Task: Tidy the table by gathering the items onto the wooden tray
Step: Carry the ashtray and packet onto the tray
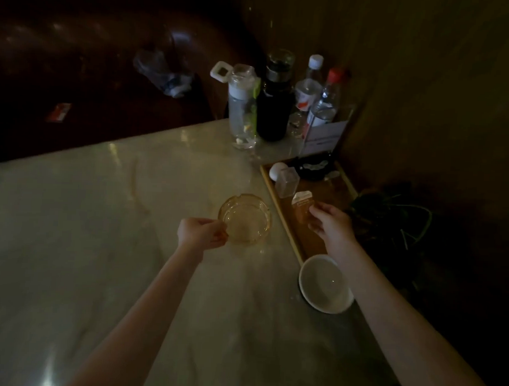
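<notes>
The wooden tray (286, 225) lies along the table's right side. On it sit a white egg-shaped object (278, 170), a clear plastic box (288, 182) and a dark item (313, 167) at the far end. My right hand (328, 221) holds a small orange packet (301, 207) upright over the tray's middle. An amber glass ashtray (244, 218) rests on the table left of the tray, and my left hand (201, 233) pinches its near-left rim. A white bowl (325, 283) sits at the tray's near end, under my right forearm.
Several bottles stand at the table's far right corner: a clear one with a white lid (242, 105), a black one (275, 107) and plastic water bottles (325, 100), beside a white card (324, 137). A dark sofa lies behind the marble table (102, 230). A plant (390, 223) stands right of the tray.
</notes>
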The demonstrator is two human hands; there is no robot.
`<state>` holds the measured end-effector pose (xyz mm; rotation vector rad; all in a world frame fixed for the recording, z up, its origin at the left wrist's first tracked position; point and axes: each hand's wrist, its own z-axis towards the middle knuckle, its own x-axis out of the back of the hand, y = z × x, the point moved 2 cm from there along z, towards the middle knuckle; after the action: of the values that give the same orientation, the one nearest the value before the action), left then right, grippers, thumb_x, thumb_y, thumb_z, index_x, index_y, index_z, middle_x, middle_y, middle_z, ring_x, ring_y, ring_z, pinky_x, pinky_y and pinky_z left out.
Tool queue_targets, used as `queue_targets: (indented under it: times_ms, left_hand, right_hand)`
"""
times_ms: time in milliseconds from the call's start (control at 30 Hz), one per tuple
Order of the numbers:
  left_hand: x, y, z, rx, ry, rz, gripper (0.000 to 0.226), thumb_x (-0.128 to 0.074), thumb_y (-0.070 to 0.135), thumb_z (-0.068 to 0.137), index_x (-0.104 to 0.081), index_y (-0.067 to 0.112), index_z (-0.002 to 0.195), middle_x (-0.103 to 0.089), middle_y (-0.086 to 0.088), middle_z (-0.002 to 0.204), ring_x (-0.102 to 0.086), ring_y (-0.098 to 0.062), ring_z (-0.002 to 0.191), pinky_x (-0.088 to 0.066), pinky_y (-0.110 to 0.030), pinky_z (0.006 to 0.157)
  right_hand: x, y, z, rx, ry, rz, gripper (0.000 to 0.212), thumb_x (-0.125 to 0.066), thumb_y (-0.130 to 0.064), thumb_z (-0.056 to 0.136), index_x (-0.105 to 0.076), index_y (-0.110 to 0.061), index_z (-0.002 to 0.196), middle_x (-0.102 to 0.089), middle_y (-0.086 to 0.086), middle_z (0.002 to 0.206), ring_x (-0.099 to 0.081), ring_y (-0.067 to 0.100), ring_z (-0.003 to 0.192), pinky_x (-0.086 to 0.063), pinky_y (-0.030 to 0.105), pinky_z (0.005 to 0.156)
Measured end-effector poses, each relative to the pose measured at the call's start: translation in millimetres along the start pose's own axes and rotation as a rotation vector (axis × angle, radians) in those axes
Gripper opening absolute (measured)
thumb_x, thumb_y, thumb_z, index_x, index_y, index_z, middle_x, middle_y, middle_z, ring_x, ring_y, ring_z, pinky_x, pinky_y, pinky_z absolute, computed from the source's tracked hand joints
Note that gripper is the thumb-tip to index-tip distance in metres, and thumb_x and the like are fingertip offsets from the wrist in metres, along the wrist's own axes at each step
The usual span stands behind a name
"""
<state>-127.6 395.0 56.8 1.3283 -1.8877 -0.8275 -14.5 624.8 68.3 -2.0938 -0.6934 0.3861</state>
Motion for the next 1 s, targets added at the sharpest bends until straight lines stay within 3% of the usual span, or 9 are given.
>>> queue_targets:
  times_ms: [167,433,567,667,800,1000]
  left_hand:
    - [-31,3,4,0.027,-0.001,-0.002,0.009,-0.068,-0.002,0.070,-0.067,0.003,0.062,-0.062,-0.007,0.044,-0.061,-0.015,0.038,-0.055,-0.023,0.042]
    - [-70,11,7,0.051,-0.090,0.025,0.011,-0.070,0.000,0.070,-0.068,0.005,0.061,-0.065,-0.005,0.045,-0.063,-0.013,0.042,-0.055,-0.022,0.044]
    - [-82,4,13,0.085,-0.115,0.065,0.013,-0.071,0.001,0.071,-0.068,0.008,0.060,-0.066,-0.006,0.047,-0.063,-0.014,0.044,-0.055,-0.023,0.045]
    - [-87,-2,17,0.104,-0.114,0.081,0.009,-0.070,0.002,0.072,-0.068,0.007,0.064,-0.066,-0.010,0.054,-0.063,-0.016,0.045,-0.056,-0.024,0.046]
    - [-92,-5,20,0.101,-0.119,0.092,0.003,-0.070,0.002,0.072,-0.069,0.004,0.070,-0.065,-0.004,0.047,-0.062,-0.012,0.043,-0.054,-0.022,0.045]
    - [-96,-6,17,0.072,-0.119,0.087,0.007,-0.069,0.001,0.073,-0.068,0.006,0.069,-0.064,-0.006,0.050,-0.062,-0.010,0.043,-0.056,-0.022,0.047]
  right_hand:
    - [14,-2,22,0.001,0.081,-0.004,0.027,-0.057,-0.007,0.087,-0.059,-0.010,0.114,-0.059,0.014,0.122,-0.056,0.025,0.108,-0.047,0.032,0.082]
    - [3,2,59,-0.028,0.124,-0.007,0.028,-0.051,-0.007,0.090,-0.055,-0.010,0.117,-0.057,0.010,0.121,-0.054,0.023,0.107,-0.047,0.034,0.089]
    - [-6,3,78,-0.058,0.152,-0.014,0.032,-0.052,-0.007,0.089,-0.054,-0.010,0.121,-0.055,0.013,0.127,-0.053,0.028,0.115,-0.045,0.038,0.095]
    - [-10,-4,86,0.003,0.149,-0.051,0.030,-0.052,-0.002,0.088,-0.056,-0.005,0.117,-0.055,0.014,0.126,-0.052,0.028,0.117,-0.044,0.035,0.093]
    - [-13,-6,97,0.103,0.172,-0.130,0.027,-0.054,0.004,0.085,-0.057,0.002,0.111,-0.056,0.019,0.123,-0.054,0.030,0.115,-0.047,0.036,0.096]
    - [-15,-4,102,0.289,0.186,-0.443,0.023,-0.058,0.000,0.084,-0.059,0.002,0.107,-0.057,0.017,0.121,-0.055,0.026,0.113,-0.043,0.021,0.084]
